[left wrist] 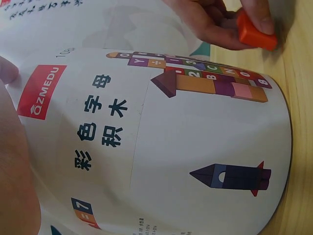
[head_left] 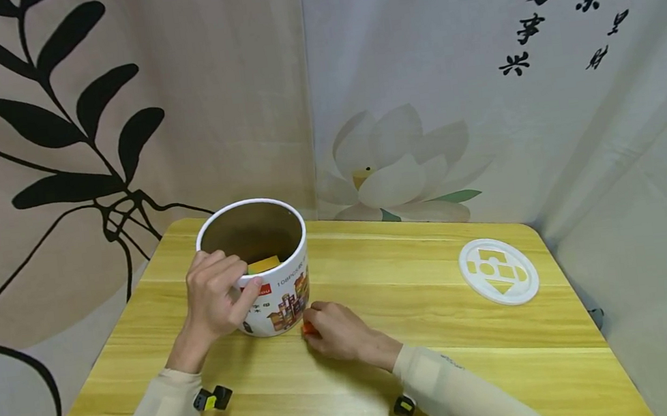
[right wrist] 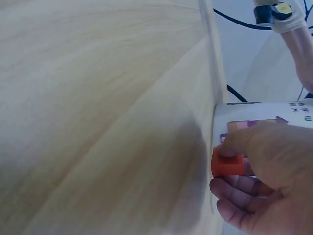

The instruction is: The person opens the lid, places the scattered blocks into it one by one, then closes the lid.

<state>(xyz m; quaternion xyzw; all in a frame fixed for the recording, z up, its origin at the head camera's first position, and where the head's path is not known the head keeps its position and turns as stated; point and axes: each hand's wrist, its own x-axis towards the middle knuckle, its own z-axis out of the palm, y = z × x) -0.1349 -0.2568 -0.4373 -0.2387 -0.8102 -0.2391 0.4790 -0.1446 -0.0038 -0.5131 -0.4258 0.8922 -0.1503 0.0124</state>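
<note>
A white printed bucket (head_left: 284,292) stands upright at the left of the table, with at least one yellow block (head_left: 264,264) visible inside. My left hand (head_left: 214,290) grips its near rim, fingers over the edge and thumb on the outer wall. Just right of the bucket's base, my right hand (head_left: 338,331) pinches an orange-red block (left wrist: 257,32) between thumb and fingers, at the tabletop. In the right wrist view the same block (right wrist: 227,164) shows a notch under the thumb. Most of the bucket's inside is hidden by its wall.
A white round lid (head_left: 498,271) with cut-out shapes lies on the right of the wooden table (head_left: 389,263). Behind the table hangs a curtain (head_left: 232,75) printed with plants, and a second one (head_left: 444,37) with a flower and characters.
</note>
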